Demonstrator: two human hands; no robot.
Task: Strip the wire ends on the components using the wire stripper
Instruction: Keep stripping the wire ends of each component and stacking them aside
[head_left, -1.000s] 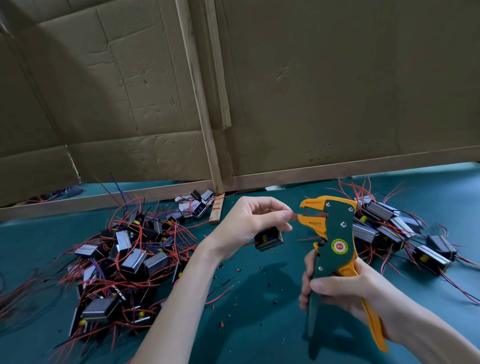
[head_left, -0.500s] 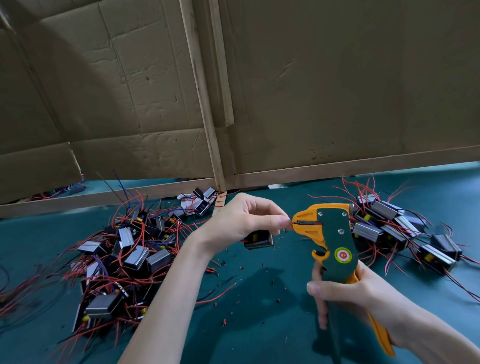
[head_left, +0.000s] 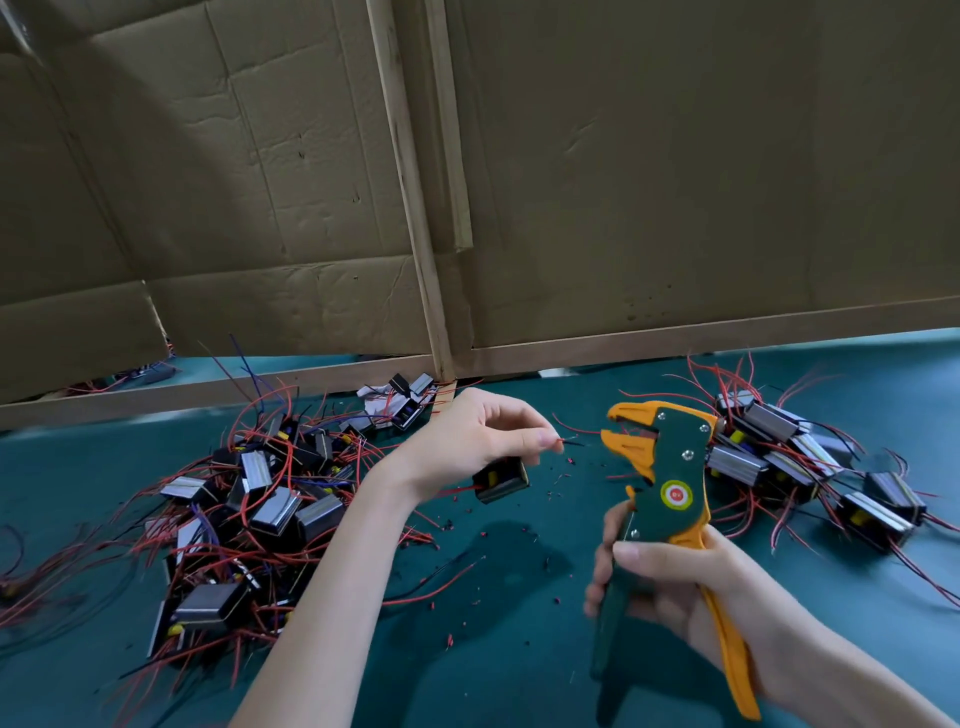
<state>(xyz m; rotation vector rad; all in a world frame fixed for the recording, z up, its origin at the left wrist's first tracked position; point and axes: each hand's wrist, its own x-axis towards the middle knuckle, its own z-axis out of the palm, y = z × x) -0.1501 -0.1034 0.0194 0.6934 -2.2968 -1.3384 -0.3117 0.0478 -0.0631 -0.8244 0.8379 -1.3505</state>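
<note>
Fingers (head_left: 535, 442) on thin red wire (head_left: 560, 442)

The wire stripper (head_left: 673, 460) bears a round sticker (head_left: 676, 495), lettering seemingly unreadable.

two bare arms of one person, seen from above. the left grip (head_left: 467, 441) is a bare hand with slim fingers. the left forearm (head_left: 337, 597) is slender, smooth and uncovered right down to the picture's lower edge. the right grip (head_left: 675, 587) is likewise a bare hand, its thumbnail (head_left: 626, 552) short, rounded and plain, its fingers slightly blurred. the right forearm (head_left: 857, 680) is uncovered too.
</note>
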